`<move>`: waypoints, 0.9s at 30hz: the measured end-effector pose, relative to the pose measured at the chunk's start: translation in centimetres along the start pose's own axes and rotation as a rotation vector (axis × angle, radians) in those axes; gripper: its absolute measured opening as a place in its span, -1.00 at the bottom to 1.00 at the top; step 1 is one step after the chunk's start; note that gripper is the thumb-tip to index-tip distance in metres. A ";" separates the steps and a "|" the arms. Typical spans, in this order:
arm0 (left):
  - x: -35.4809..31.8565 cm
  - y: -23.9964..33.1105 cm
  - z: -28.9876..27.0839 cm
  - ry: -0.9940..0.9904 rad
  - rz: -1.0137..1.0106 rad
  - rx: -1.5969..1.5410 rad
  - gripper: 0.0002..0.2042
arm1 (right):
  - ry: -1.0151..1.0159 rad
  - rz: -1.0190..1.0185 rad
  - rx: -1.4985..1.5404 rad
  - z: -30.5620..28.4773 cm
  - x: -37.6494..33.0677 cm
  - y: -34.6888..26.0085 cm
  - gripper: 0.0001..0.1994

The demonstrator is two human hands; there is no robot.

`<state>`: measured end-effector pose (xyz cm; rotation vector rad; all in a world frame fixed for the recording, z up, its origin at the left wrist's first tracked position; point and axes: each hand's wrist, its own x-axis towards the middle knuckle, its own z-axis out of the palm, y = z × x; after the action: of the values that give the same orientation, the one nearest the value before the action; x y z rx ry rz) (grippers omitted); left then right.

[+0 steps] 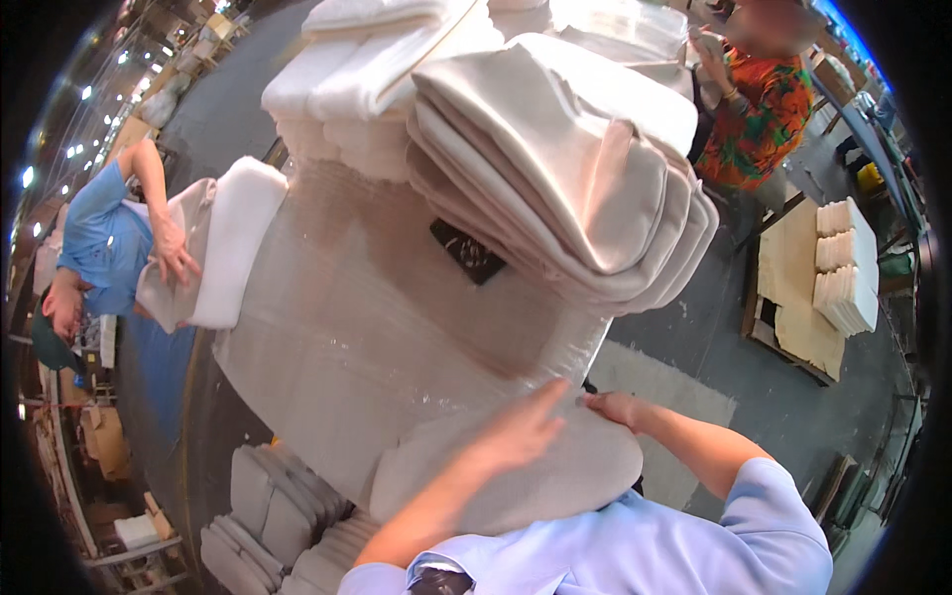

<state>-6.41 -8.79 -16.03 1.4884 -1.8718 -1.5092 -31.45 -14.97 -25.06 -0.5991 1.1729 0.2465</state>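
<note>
A grey padded cushion lies at the near edge of the table, against my body. Over its upper side, my left hand is blurred by motion, with its fingers stretched out and nothing visible in them. My right hand is closed at the cushion's far right edge, fingers pinched together there. Whatever small part sits between those fingertips is too small to make out.
Beige fabric covers are piled on the plastic-covered table, beside white padding and a black printed piece. Grey cushions stand lower left. One person handles padding at left; another stands far right.
</note>
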 end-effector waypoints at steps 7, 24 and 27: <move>-21.1 -2.9 -9.6 0.414 -0.890 -0.318 -0.31 | -0.166 0.085 0.201 -0.2 -1.2 0.7 -0.42; -19.1 1.1 -18.2 1.061 -0.066 -0.236 -0.45 | 0.258 -1.163 0.038 6.8 -7.5 -3.5 -0.24; -15.5 0.1 -19.1 1.215 0.113 -0.460 -0.48 | 0.522 -1.221 -0.147 9.3 -9.2 -1.8 -0.30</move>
<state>14.28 -5.76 -3.01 1.4721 -0.7910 -0.5870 -26.75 -10.09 -13.70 -1.4491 1.0775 -0.9175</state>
